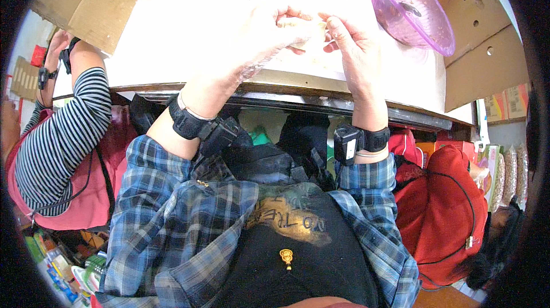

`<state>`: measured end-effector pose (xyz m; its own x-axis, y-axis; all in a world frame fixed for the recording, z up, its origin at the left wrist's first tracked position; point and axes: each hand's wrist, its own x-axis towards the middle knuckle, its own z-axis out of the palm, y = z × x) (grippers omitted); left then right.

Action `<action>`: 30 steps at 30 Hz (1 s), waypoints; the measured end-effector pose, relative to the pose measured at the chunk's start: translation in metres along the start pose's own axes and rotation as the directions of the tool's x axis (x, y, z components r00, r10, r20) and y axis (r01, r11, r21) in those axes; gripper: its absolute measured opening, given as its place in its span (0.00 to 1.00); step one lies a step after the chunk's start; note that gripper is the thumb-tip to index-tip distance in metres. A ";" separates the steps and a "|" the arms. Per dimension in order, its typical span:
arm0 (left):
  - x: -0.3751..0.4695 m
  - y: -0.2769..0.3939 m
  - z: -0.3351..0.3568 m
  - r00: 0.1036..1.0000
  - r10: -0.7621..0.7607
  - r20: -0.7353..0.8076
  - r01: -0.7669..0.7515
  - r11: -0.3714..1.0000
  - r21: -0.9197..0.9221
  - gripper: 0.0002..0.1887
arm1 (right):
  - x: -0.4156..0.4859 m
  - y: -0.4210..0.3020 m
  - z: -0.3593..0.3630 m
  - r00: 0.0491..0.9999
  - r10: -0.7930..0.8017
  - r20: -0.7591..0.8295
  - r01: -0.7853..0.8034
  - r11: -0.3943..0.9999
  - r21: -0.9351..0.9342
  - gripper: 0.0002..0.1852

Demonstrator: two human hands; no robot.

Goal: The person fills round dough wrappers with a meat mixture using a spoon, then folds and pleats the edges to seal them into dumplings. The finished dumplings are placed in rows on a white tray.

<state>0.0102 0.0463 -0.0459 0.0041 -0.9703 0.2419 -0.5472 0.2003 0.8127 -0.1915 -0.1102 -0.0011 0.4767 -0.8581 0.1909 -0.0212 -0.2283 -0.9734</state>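
Observation:
Above the white table top (202,46), my two hands meet around a small pale piece of dough (317,36). Glare washes out much of its outline, so its exact shape is hard to tell. My left hand (285,29) supports it from the left with curled fingers. On the other side my right hand (349,42) pinches its edge between thumb and fingers. White powdery smears cover my left wrist. To the right of my right hand stands a purple plastic basin (442,35), with dark residue and a dark utensil (410,8) inside.
Cardboard flaps (94,3) border the table at left, and a cardboard panel (485,59) at right. A person in a striped sleeve (64,136) sits close on my left; another in red (442,213) is on my right. The table's front edge (300,78) runs under my forearms.

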 end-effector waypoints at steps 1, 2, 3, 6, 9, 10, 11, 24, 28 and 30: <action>-0.001 0.000 0.000 1.000 0.001 -0.002 -0.001 1.000 -0.007 0.20 | 0.000 0.000 0.000 0.999 -0.020 0.031 0.021 0.999 -0.035 0.11; -0.002 0.000 0.000 1.000 0.005 -0.006 -0.005 1.000 -0.013 0.20 | 0.000 0.001 -0.001 0.997 -0.038 0.062 0.042 0.997 -0.068 0.11; -0.002 0.000 0.000 1.000 0.010 -0.006 -0.010 1.000 -0.023 0.20 | 0.000 0.002 -0.002 0.991 -0.081 0.103 0.090 0.992 -0.086 0.11; 0.000 0.000 0.000 1.000 0.018 -0.006 -0.018 0.998 -0.054 0.20 | -0.002 0.006 -0.001 0.995 -0.096 0.035 0.097 0.995 -0.029 0.12; 0.002 0.005 -0.001 1.000 0.015 -0.021 -0.016 0.999 -0.030 0.19 | -0.003 0.005 -0.001 0.987 -0.158 0.005 0.155 0.967 -0.202 0.12; 0.002 0.008 -0.001 0.999 0.012 -0.031 -0.012 1.000 -0.002 0.19 | -0.003 0.004 0.000 0.990 -0.139 -0.009 0.136 0.979 -0.155 0.11; 0.001 0.011 -0.002 0.999 -0.032 -0.033 0.034 0.998 0.048 0.19 | -0.002 0.002 0.002 0.994 -0.105 -0.035 0.101 0.989 -0.106 0.11; -0.004 0.015 -0.003 0.998 -0.027 -0.055 0.043 0.949 0.312 0.19 | 0.004 -0.010 0.022 0.977 0.073 0.201 -0.092 0.992 0.090 0.15; -0.003 0.006 -0.001 1.000 -0.002 -0.027 0.004 0.996 0.094 0.19 | 0.008 -0.015 0.025 0.949 0.028 0.313 -0.028 1.000 -0.004 0.13; -0.002 -0.002 0.001 0.999 0.027 -0.035 -0.024 0.997 0.070 0.18 | 0.012 -0.015 0.026 0.927 0.059 0.370 -0.028 0.996 -0.088 0.14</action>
<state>0.0108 0.0481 -0.0483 0.0187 -0.9593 0.2818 -0.6043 0.2137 0.7676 -0.1630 -0.1048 0.0125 0.7661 -0.6386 0.0726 -0.1115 -0.2434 -0.9635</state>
